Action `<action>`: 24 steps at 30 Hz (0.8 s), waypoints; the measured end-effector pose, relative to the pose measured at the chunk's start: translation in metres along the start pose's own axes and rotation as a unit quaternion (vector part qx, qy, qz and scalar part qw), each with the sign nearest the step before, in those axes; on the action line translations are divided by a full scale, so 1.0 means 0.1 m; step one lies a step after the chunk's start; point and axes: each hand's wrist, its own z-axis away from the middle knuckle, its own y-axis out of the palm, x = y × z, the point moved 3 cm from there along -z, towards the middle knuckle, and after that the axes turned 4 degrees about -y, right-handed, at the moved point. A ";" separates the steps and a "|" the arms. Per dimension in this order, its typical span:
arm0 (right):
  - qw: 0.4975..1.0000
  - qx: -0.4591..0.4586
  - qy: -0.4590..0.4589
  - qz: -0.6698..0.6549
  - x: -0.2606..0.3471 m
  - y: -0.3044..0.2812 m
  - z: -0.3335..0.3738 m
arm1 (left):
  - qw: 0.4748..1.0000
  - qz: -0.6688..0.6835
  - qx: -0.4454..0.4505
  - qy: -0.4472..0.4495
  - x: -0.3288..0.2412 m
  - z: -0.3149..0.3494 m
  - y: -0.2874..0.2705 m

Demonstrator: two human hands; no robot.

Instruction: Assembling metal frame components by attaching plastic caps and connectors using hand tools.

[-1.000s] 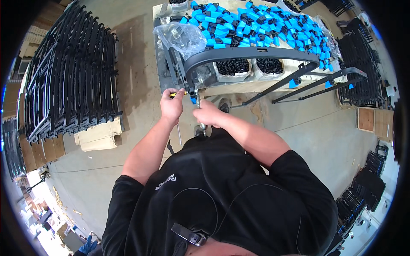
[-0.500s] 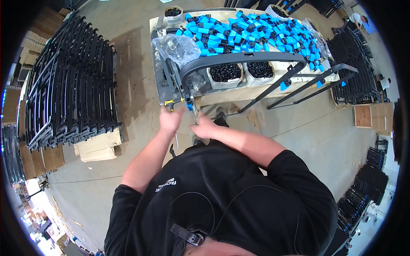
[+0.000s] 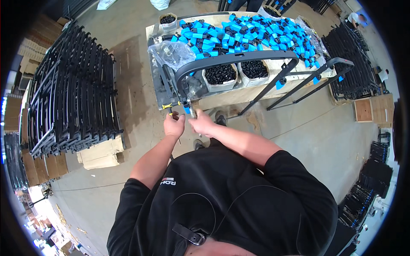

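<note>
My left hand is closed around a tool with a yellow-and-black crossbar, apparently a T-handle hex key; its thin shaft sticks out below the fist. Close beside it, my right hand grips a silver metal tool whose exact kind I cannot make out. That tool's upper end is by the near-left end of a black curved tube frame, where a blue piece shows. The frame arches over the table's front edge, and its long legs slope down on the right with blue caps on them.
The table carries a heap of blue and black plastic parts, bags of small black pieces and a clear plastic bag. Stacked black frames stand on the left, others at right. Someone is far right.
My left hand has moved slightly right and down with the yellow-and-black tool, closer to my right hand. My right hand stays on the silver tool by the frame end. The view has shifted slightly.
</note>
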 end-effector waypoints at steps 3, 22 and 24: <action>0.984 -0.137 -0.089 0.066 -0.37 -0.13 -0.36 | 0.985 0.174 -0.004 -0.014 -0.08 -0.23 0.10; 0.998 -0.034 -0.050 -0.030 -0.14 -1.63 0.80 | 0.962 0.122 0.197 0.143 -1.71 0.94 0.12; 0.965 0.058 -0.099 -0.235 0.27 -1.56 0.93 | 0.932 0.119 0.324 0.115 -2.07 1.02 0.45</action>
